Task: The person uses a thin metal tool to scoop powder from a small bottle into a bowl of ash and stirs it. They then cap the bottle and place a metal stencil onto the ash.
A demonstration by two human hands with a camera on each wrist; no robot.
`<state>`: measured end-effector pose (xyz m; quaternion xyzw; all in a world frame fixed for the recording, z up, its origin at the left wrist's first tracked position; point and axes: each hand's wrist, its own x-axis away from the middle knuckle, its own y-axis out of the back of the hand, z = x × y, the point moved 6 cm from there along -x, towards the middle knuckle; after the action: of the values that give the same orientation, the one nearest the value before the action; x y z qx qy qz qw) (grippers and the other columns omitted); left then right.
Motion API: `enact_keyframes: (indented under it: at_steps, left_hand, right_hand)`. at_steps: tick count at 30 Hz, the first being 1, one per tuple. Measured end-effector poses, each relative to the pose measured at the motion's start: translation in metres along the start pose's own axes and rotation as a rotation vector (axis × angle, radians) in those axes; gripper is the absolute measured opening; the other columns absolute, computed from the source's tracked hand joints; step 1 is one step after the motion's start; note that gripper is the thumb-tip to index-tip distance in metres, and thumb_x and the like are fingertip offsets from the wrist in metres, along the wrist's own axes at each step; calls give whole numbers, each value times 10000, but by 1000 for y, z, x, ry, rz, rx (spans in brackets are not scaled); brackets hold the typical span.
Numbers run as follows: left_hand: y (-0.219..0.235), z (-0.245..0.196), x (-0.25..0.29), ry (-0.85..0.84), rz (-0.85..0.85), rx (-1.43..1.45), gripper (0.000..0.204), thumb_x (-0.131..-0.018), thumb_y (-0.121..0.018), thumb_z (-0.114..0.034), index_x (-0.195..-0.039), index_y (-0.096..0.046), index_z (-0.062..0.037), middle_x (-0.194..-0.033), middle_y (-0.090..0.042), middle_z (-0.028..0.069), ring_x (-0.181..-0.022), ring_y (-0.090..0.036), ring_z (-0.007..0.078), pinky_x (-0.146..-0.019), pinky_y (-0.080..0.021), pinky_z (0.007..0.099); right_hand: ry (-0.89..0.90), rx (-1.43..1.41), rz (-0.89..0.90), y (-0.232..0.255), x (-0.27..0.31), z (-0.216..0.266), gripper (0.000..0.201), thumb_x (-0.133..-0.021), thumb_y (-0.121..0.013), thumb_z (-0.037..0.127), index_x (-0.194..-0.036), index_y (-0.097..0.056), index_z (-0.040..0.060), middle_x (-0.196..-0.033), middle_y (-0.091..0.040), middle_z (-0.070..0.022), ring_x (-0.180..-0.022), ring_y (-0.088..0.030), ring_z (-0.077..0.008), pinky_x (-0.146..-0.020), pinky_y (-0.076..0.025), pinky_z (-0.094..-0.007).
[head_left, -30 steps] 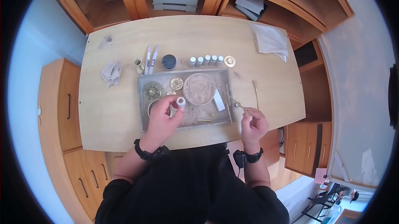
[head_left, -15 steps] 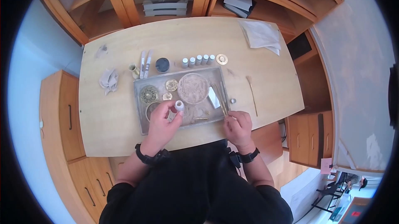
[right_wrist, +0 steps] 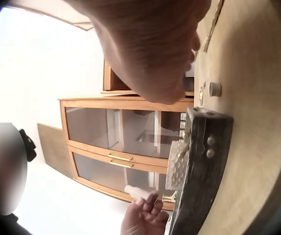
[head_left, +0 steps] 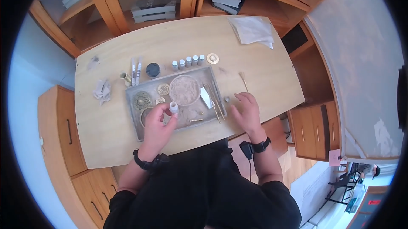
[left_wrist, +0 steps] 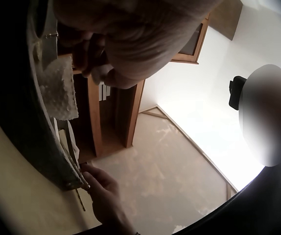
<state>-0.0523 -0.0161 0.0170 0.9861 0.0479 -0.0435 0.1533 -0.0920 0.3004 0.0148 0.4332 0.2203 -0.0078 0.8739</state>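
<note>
White vial pinched mouth-up, free hand loose beside a small grey cap

At the centre of the head view, the left hand point(head_left: 157, 134) pinches the white vial point(head_left: 174, 107) between thumb and fingers, above the shallow grey tray point(head_left: 216, 85). Its open mouth faces up, presumably so that whatever is inside stays put; how full it is, I cannot tell. The grip sits on the sides, which leaves the mouth uncovered.

Right of centre, the right hand point(head_left: 248, 116) is open and holds nothing, thumb and fingers apart and softly bent. Just beside its fingertips, outside the tray, the cap point(head_left: 227, 99) lies on the wooden table point(head_left: 272, 88), probably put there to be within easy reach and out of the dust.

Two thin brass sticks point(head_left: 213, 106) lie side by side at the tray's right end, their near ends by its lower right corner, which likely makes them simple to pick up. Left of them are a pale slip point(head_left: 206, 97) and a round dish point(head_left: 173, 91) of grey-brown powder, whose raised rim seems meant to keep it together.

Farther up the frame, five capped vials point(head_left: 188, 61) stand upright in a row beyond the tray, perhaps to keep them clear of both hands
</note>
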Motion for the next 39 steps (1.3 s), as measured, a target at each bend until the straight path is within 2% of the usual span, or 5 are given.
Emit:
enact_keyframes:
  at_steps: [10,14,19,23,39]
  left_hand:
    - [4,-11,-4,-23,-23,-54,251,-890,-762,-93,-1115,-681,-17,-884,-671,77,-831,-663,207,-764,-521,346]
    - [3,-22,-7,-35,6,-62,244,-894,-763,-101,-1108,-678,-20,-887,-673,89,-820,-666,218,-760,-525,347]
    - [-6,-23,-12,-150,26,-72,237,-889,-762,-59,-1106,-672,-29,-886,-657,52,-723,-576,135,-657,-468,299]
    - [-5,-23,-10,-153,26,-63,250,-894,-764,-115,-1106,-672,-19,-913,-681,119,-831,-674,243,-760,-539,367]
    - [-5,-29,-5,-258,16,-112,233,-875,-762,-136,-1068,-684,-31,-909,-671,119,-778,-657,272,-690,-529,394]
  right_hand:
    - [-86,-67,217,-23,-24,-11,223,-829,-759,18,-1045,-709,-8,-1042,-684,-170,-926,-686,-361,-809,-575,-410]
    - [40,-200,120,2,-52,21,210,-839,-748,13,-1044,-709,-6,-975,-688,-164,-834,-692,-344,-753,-579,-387]
    - [208,-241,341,-2,-83,94,236,-820,-758,-4,-1052,-713,3,-909,-668,-146,-806,-702,-301,-720,-578,-381]
    - [312,-265,442,-14,-94,125,266,-809,-763,-26,-1068,-714,9,-882,-650,-138,-798,-705,-291,-713,-577,-380]
    - [517,-245,563,-24,-97,148,319,-813,-782,-44,-1124,-728,7,-1045,-708,-143,-797,-707,-289,-731,-584,-368]
